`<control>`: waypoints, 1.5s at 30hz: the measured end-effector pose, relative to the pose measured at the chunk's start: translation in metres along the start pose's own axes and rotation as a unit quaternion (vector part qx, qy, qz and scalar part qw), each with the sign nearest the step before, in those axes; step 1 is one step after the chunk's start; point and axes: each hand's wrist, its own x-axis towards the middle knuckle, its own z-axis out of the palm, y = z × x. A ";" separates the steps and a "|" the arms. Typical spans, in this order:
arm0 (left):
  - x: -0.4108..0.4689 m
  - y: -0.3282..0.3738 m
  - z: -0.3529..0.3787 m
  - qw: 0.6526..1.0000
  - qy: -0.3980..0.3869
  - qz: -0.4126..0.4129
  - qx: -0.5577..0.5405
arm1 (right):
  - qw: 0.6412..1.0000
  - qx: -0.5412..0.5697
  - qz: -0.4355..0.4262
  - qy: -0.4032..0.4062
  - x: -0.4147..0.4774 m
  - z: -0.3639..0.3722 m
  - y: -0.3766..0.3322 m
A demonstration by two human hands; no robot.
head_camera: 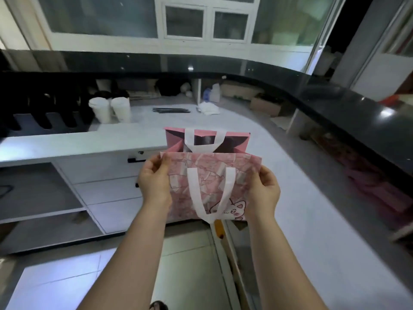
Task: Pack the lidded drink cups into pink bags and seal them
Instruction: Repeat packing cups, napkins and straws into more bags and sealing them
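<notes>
The person stands at the white counter (pixel 290 175) with both arms stretched forward, holding a pink bag (pixel 207 162) up in the air between the hands, just in front of the counter's near edge. The left hand (pixel 154 177) pinches the bag's upper left corner, thumb laid on the printed front and fingers tucked behind. The right hand (pixel 263 186) grips the right edge a little below the top corner, its fingers curled round to the back where I cannot see them. The bag looks flat, its mouth uppermost, and its white handle hangs down over the patterned front; a small cartoon animal is printed near the lower right corner. Just behind it a second pink bag (pixel 237 134) stands upright on the counter with its mouth open and dark inside, and its white handle droops over the opening. From here I cannot tell whether the two bags touch. Well back on the left of the counter two white lidded cups (pixel 100 108) stand side by side, close together. Farther along lies a bundle of dark straws (pixel 171 110), and beside that a crumpled white cloth (pixel 207 108). A raised dark ledge (pixel 335 95) curves around the far side of the counter, and white drawers (pixel 107 189) sit under the left part.
</notes>
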 end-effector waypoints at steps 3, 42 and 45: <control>0.049 0.018 -0.010 1.000 0.014 0.021 0.003 | 1.000 -0.008 0.010 -0.023 0.012 0.064 0.011; 0.351 -0.101 -0.131 0.808 -0.120 0.167 0.552 | 0.883 -0.329 0.032 -0.333 0.100 0.324 0.252; 0.334 -0.118 -0.174 0.796 -0.108 0.128 0.582 | 0.861 -0.350 0.064 -0.364 0.074 0.319 0.287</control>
